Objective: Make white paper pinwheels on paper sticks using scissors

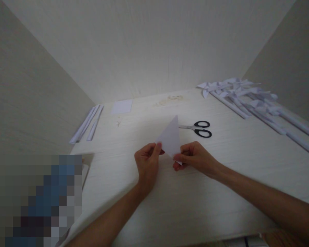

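Observation:
Held up over the middle of the table is a white sheet of paper folded into a triangle (pixel 170 137), one corner pointing away from me. My left hand (pixel 148 161) pinches its left corner between thumb and fingers. At the lower right corner my right hand (pixel 192 156) grips it the same way, thumb on top. Just beyond the paper lies a pair of scissors (pixel 203 133) with black handles; the paper hides the blade tips.
Rolled white paper sticks (pixel 86 124) lie at the left edge, near a white paper square (pixel 122 106). Several paper pinwheels on sticks (pixel 237 94) are piled at the right. Walls enclose the table (pixel 134 219) at the back and sides. A blurred-out patch covers the lower left.

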Tool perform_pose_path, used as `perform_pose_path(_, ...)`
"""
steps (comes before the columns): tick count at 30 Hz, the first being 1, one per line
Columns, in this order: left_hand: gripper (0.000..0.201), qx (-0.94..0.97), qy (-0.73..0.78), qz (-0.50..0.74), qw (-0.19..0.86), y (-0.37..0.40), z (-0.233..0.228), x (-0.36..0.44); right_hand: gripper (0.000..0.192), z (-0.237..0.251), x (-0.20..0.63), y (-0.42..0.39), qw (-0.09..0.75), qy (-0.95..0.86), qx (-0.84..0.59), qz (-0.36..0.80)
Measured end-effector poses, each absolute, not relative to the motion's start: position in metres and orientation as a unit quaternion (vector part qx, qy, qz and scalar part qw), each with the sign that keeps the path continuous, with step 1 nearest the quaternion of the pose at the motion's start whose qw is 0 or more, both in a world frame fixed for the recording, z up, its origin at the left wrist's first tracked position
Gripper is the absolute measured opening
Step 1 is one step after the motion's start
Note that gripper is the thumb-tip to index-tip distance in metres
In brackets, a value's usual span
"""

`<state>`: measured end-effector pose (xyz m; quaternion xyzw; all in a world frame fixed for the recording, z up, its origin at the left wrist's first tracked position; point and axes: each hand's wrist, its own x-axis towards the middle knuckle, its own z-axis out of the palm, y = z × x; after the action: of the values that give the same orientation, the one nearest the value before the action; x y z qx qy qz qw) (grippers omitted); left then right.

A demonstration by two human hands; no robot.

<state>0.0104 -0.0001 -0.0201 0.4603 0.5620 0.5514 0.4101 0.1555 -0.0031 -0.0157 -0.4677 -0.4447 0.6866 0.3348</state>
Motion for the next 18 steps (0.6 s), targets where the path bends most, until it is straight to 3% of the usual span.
perform_pose_path(13, 0.017, 0.408, 0.515, 0.579, 0.482, 0.002, -0.022, 0.013, 0.032, -0.020, 0.157, -0.002, 0.347, -0.498, -0.491, 0.625)
perform_pose_path(18, 0.009, 0.371, 0.486, 0.564, 0.556, 0.014, -0.022, 0.004, 0.033, -0.022, 0.163, -0.002, 0.287, -0.548, -0.496, 0.609)
